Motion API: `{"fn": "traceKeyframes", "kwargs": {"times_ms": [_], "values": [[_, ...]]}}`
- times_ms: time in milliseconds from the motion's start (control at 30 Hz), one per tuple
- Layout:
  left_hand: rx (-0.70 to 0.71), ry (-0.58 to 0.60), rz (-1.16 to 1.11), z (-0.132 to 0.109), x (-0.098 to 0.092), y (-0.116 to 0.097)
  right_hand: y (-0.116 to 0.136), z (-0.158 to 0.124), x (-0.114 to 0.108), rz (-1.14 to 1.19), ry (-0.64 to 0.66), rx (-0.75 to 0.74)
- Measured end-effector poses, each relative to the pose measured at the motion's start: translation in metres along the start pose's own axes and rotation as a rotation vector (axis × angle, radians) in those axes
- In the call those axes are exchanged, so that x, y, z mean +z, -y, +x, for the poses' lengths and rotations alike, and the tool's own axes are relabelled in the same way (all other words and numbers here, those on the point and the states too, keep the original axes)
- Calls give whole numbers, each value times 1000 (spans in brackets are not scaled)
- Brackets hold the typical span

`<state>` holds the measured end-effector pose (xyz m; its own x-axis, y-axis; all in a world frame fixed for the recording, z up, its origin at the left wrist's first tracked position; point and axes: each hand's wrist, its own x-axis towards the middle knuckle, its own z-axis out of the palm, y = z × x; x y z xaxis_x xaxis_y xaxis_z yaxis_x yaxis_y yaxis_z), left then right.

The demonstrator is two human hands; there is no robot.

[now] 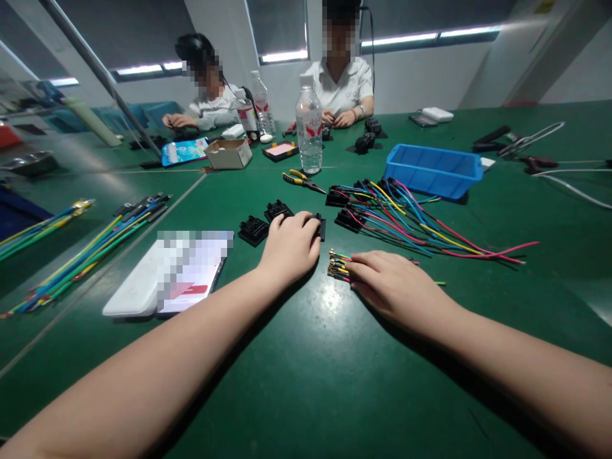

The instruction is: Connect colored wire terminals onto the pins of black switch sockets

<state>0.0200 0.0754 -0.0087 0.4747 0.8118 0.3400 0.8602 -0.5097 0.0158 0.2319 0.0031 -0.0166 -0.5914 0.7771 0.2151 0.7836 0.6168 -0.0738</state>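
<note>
My left hand (291, 248) is closed over a black plastic terminal block (322, 228) on the green table, hiding most of it. Two more black terminal blocks (253, 230) lie just left of its fingers, one partly covered. My right hand (399, 284) has its fingers together on a small bundle of coloured wires (340, 265). Brass-coloured terminals on those wires stick out past the fingertips to the left, while the palm covers the middle of the bundle. Beyond my right hand lie black blocks with wires attached (351, 218), their red, blue and yellow leads trailing right.
Yellow-handled pliers (302, 182) and a water bottle (310, 131) are ahead. A blue bin (433, 171) stands behind the wired blocks. A white case (143, 277) and phone (191, 293) lie left, near wire bundles (102, 248). Two people sit across the table.
</note>
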Motion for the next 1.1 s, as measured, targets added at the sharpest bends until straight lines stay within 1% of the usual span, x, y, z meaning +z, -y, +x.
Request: {"fn": "traceKeyframes", "kwargs": {"times_ms": [67,167,233,300,400,467,533,633,700,767,867,933,1000,1100], "values": [[-6,14,58,-11,-13,-6,0,0,0,-11,-1,-1],[-5,33,139,-35,-36,-20,1,0,-1,-22,-7,-2],[36,83,222,-51,-48,-31,2,0,0,-25,-13,-1],[100,97,263,-65,-56,-41,2,0,0,-23,-20,-4],[236,48,220,-76,-58,-50,2,0,2,-18,-35,-11],[333,-4,164,-79,-54,-50,1,0,3,-18,-45,-15],[413,-16,101,-80,-49,-48,0,0,4,-17,-52,-21],[529,14,-69,-81,-44,-42,-1,0,4,-11,-56,-33],[563,42,-225,-81,-41,-38,-2,0,4,-3,-52,-46],[497,55,-369,-79,-39,-33,-4,-1,4,11,-44,-64],[293,81,-508,-75,-35,-27,-8,-1,4,32,-48,-108],[203,133,-567,-72,-32,-26,-10,-2,5,35,-55,-129],[172,202,-629,-70,-30,-25,-12,-3,5,29,-51,-134],[187,265,-709,-69,-30,-26,-12,-3,6,20,-51,-132]]}}
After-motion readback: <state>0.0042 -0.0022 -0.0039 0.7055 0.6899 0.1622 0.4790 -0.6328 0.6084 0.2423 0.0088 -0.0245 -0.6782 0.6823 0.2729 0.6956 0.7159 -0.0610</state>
